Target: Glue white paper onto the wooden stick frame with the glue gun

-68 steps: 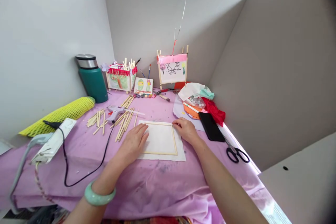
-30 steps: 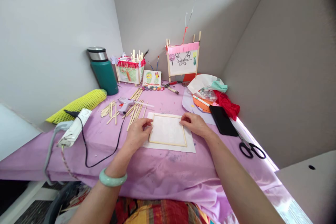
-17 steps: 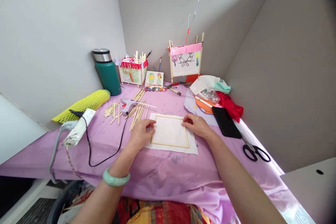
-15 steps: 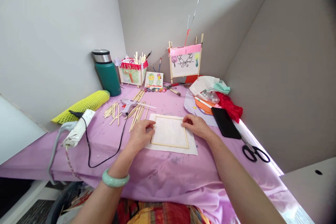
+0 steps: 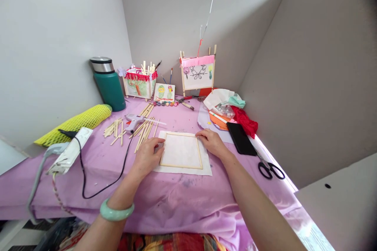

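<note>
A square frame of thin wooden sticks (image 5: 181, 166) lies on a white sheet of paper (image 5: 206, 169) on the purple tablecloth (image 5: 165, 200). My left hand (image 5: 147, 157), with a green bangle on the wrist, rests at the frame's left side with curled fingers pinching its left stick. My right hand (image 5: 211, 142) sits at the frame's upper right corner, fingers bent and pressing on the stick there.
Loose wooden sticks (image 5: 141, 129) and a glue gun (image 5: 133, 120) lie behind the frame; its black cord runs to a power strip (image 5: 70, 153). A green flask (image 5: 108, 84), two small paper lanterns (image 5: 198, 71), a phone (image 5: 240, 139), scissors (image 5: 268, 168) and a yellow foam net (image 5: 73, 124) ring the table.
My left hand went from lying flat on the paper to pinching the frame's left edge. My right hand stayed at the upper right corner. The view shifted with my head.
</note>
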The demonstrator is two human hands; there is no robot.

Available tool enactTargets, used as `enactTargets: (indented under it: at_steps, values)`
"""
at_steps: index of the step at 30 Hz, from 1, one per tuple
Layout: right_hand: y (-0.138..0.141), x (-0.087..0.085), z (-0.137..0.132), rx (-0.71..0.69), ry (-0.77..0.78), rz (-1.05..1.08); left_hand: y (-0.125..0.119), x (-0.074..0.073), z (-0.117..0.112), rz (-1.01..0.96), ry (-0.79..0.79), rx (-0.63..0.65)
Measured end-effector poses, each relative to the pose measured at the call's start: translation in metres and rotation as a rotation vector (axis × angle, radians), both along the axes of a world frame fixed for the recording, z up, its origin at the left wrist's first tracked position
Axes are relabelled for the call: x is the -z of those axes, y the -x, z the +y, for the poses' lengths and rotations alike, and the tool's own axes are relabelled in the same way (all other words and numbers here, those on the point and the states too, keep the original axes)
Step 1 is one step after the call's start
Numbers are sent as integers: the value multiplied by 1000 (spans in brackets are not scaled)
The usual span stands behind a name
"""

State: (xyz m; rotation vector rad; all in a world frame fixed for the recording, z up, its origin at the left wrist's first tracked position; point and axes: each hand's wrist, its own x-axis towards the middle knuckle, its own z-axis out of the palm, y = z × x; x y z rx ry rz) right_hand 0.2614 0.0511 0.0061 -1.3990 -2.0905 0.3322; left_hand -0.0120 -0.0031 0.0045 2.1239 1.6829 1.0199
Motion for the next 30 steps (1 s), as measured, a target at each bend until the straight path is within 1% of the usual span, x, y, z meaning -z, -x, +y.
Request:
enactTargets:
  at_steps: [6, 16, 24, 30]
  values:
    - [0, 1, 0, 4, -15, -17, -1, -3, -1, 13, 17, -17]
    - [1, 1, 2, 10, 8, -36, -2, -4, -2, 31, 43, -30]
    - [1, 2, 0, 61, 30, -14, -3, -5, -3, 28, 22, -13]
    - [2, 2, 1, 35, 29, -61, -3, -6, -3, 31, 13, -4]
